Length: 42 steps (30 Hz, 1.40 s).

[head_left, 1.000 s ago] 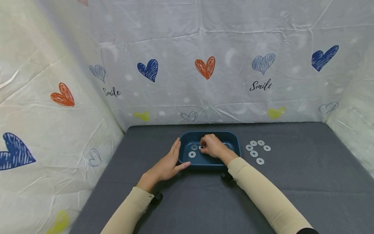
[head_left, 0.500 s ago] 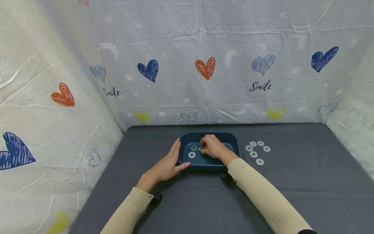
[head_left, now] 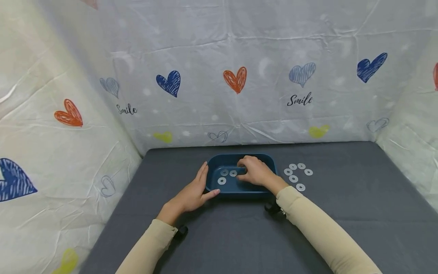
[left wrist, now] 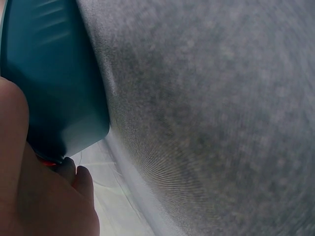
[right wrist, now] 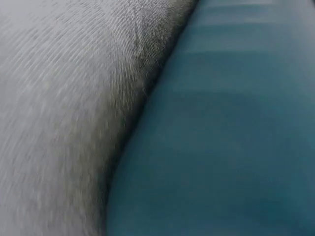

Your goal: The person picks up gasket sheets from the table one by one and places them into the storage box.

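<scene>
- Left hand (head_left: 191, 196), fingers straight, rests against tray (head_left: 261, 161) left edge.
- Right hand (head_left: 256, 173), fingers curled, grip indiscernible; has released a washer (head_left: 233, 173).
- Open cloth (head_left: 342, 213) surrounds loose washers (head_left: 296, 175).

Soft, even light fills the head view, bright on the crinkled white heart-printed sheet (head_left: 219, 57) and free of glare. Faint shadows lie under both forearms. The sheet's edges bow outward from wide-angle distortion. Both wrist views are smeared and out of focus: the dark grey felt mat (left wrist: 221, 98) streaks, and the teal plastic tray wall (right wrist: 226, 137) beside the right hand blurs.
</scene>
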### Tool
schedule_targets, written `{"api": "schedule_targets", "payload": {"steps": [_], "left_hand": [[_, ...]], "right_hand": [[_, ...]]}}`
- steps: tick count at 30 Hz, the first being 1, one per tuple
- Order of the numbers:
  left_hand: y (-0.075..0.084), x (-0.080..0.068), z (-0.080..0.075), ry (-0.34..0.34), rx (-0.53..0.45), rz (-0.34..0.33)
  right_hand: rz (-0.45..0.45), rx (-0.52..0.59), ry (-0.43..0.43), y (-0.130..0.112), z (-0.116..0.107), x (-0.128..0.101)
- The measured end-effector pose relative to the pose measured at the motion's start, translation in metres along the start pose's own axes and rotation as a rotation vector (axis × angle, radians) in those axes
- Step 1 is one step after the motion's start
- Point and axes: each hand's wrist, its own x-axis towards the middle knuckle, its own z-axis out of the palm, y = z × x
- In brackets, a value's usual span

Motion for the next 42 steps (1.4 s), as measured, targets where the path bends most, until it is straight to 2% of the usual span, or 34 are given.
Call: {"api": "schedule_targets", "payload": {"steps": [13,18,23,42], "left_hand": [[-0.002,0.001,0.001,0.005,0.015,0.003],[-0.001,0.001,-0.001,0.012,0.018,0.022],[-0.002,0.000,-0.001,0.003,0.018,0.012],[-0.004,0.000,0.001,0.005,0.011,0.029]], "right_hand": [[-0.037,-0.004,0.001,0.003,-0.024,-0.029],[-0.037,-0.033,0.031,0.003,-0.033,-0.038],[-0.055,-0.024,0.048,0.004,-0.039,-0.048],[-0.139,0.011,0.149,0.034,-0.059,-0.092]]}}
